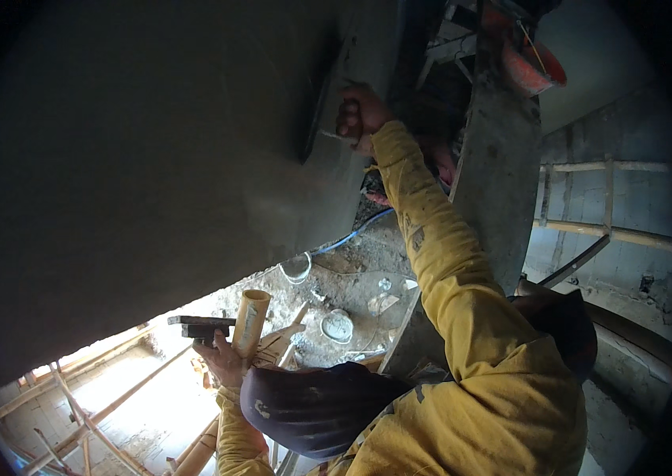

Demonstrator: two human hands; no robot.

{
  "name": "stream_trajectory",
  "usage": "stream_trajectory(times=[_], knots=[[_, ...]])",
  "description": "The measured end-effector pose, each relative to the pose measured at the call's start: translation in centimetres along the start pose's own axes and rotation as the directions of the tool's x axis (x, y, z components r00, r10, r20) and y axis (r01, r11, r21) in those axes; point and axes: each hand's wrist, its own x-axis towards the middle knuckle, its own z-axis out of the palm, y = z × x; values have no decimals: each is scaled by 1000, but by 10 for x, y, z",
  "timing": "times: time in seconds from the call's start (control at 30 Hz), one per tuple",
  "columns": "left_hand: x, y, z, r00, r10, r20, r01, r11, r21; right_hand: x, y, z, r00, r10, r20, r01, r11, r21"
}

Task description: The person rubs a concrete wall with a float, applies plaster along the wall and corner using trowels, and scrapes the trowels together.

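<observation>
My right hand (361, 115) reaches up and is closed around the handle of a long, dark plastering float (316, 119). The float's thin face is seen edge-on and lies along the grey plastered wall (153, 182), close to the wall's right-hand side. Lower left, my left hand (223, 361) is closed on a dark, flat-topped tool with a block beneath (203, 325); its exact kind is hard to make out. Beside that hand rises the cut end of a bamboo pole (250, 321). Yellow, plaster-stained sleeves cover both my arms.
A long plank (503, 166) runs along my right, with a red bucket (533, 70) at its far end. Far below, pails (337, 326) and a blue hose (354, 236) lie on rubble ground. Bamboo scaffold poles (86, 424) cross at lower left; more bars (629, 234) stand at right.
</observation>
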Motion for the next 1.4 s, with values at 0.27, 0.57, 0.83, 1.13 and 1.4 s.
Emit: stream_trajectory(times=[0.27,0.57,0.83,1.13,1.4], knots=[[4,-6,-6,999,25,33,-25,1000,-9,-33,-83,88,973,-150,178,164,984,-68],[9,-13,-7,997,38,66,-43,996,82,-127,-151,217,894,-353,276,429,852,-300],[15,-31,-1,997,4,78,-6,1000,23,-212,-165,267,757,-328,565,472,872,-128],[13,-35,0,997,76,-7,-76,996,-38,-101,-5,6,999,25,-22,-22,992,128],[11,-28,-3,993,121,18,-118,987,-108,-40,141,-120,961,168,-220,-121,970,212]])
